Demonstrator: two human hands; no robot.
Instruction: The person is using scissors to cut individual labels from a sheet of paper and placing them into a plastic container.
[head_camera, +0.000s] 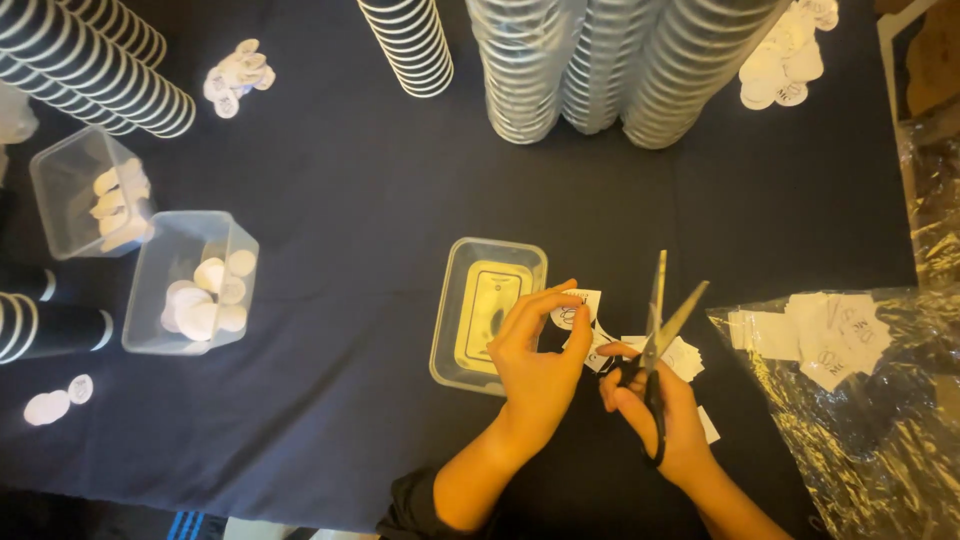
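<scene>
Left hand (540, 350): fingertips pinched on a small printed paper square (576, 308), just right of the tub.
Right hand (665, 420): clamped through the handles of scissors (660, 330), blades apart, pointing away.
Clear tub (450, 340): holds a flat card-like insert, touching the left hand.
Two left tubs (150, 290): white paper discs inside.
Plastic bag (860, 400): uncut paper squares, at the table's right edge.
Open room: dark cloth (350, 200) bare between tubs and stacked cups (600, 70).

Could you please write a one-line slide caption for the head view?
Left hand holds a small white paper square while right hand opens black-handled scissors beside a clear plastic tub.
</scene>
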